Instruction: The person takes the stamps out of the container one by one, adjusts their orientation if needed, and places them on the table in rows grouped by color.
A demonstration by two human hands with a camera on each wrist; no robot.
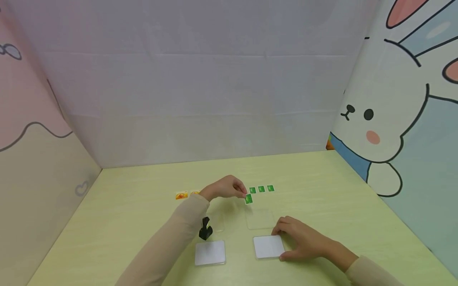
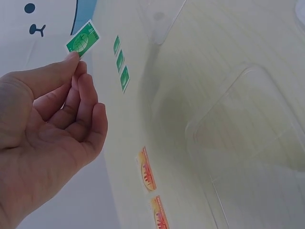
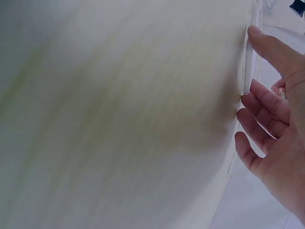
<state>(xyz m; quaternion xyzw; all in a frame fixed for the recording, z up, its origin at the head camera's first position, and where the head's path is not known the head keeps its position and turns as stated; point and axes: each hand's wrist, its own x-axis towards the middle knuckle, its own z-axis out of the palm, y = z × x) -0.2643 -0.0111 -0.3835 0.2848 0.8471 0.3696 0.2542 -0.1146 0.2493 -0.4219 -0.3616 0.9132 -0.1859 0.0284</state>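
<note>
Thumb and fingertip of my left hand point(image 1: 226, 187) pinch a small green postage stamp point(image 2: 82, 39) by its lower edge, raised above the table in the left wrist view. Just beyond it, a row of three green stamps point(image 1: 261, 189) lies on the table. Orange stamps point(image 1: 181, 195) lie to the left, partly covered by the left wrist in the head view. My right hand point(image 1: 302, 239) grips a flat stack of white cards point(image 1: 268, 246) at its right side, thumb at the near corner and fingers at the far one.
A clear shallow tray point(image 1: 259, 220) lies beyond the right card stack, and another clear tray point(image 1: 217, 221) is partly behind the left sleeve. A small black object with an upright handle point(image 1: 205, 229) stands behind a second white card stack point(image 1: 210, 253). Fabric walls point(image 1: 200, 87) border the table.
</note>
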